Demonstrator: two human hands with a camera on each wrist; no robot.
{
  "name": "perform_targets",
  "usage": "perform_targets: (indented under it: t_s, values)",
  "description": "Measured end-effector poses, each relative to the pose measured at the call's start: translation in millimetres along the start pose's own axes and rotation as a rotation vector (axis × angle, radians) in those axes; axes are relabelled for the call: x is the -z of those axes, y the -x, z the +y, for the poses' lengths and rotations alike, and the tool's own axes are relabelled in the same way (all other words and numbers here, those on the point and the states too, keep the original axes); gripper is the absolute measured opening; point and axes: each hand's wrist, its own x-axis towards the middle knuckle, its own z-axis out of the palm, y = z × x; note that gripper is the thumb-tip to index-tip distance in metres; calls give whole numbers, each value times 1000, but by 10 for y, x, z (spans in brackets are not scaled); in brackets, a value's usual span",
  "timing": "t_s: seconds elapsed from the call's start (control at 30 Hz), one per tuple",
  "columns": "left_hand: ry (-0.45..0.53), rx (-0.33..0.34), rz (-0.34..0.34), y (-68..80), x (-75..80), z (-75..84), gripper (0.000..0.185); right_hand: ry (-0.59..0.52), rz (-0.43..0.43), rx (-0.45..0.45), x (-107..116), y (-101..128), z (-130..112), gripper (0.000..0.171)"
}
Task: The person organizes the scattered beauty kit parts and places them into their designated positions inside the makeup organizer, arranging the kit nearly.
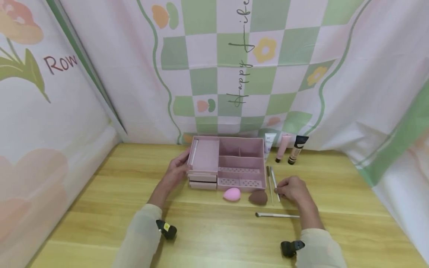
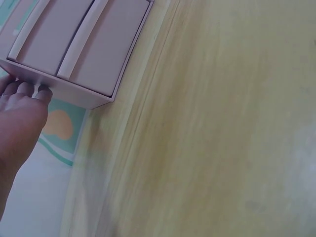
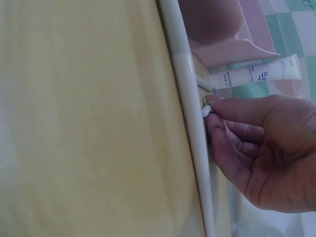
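Note:
A pink organizer box [image 1: 228, 162] with two small drawers [image 2: 74, 44] stands in the middle of the wooden table. My left hand [image 1: 179, 165] rests against its left side, fingertips [image 2: 43, 94] touching the box's edge with fingers fairly straight. Two slim white makeup brushes [image 1: 271, 178] lie just right of the box. My right hand [image 1: 279, 190] is at their near ends; in the right wrist view its thumb and fingers [image 3: 212, 101] pinch the end of one white brush beside a long white handle [image 3: 190, 128].
A pink sponge [image 1: 232, 194] and a brown sponge [image 1: 258, 197] lie in front of the box. A third brush [image 1: 276, 215] lies nearer me. Three tubes, white [image 1: 269, 143], pink [image 1: 284, 147] and black-capped [image 1: 297, 149], lean on the back curtain.

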Motion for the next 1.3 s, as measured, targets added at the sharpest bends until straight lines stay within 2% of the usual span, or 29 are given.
perform_targets:
  t_s: [0.37,0.67,0.8,0.9,1.07,1.3]
  values:
    - [0,4,9,4,-3,8,75,30,-13,-17,15,33,-89,14]
    - [6,6,5,8,8,10,74,121,50,-19,-34,-11,-82,21]
    - [10,3,-5,7,7,7,74,120,52,-11,-30,-37,-39,24]
    - [11,5,-3,3,6,3,74,75,39,-2,-21,-34,-8,24]
    - [6,12,4,3,4,8,74,-69,-3,-2,-3,-18,36,23]
    - [9,0,-6,5,8,6,74,-257,-78,-3,37,-19,52,36]
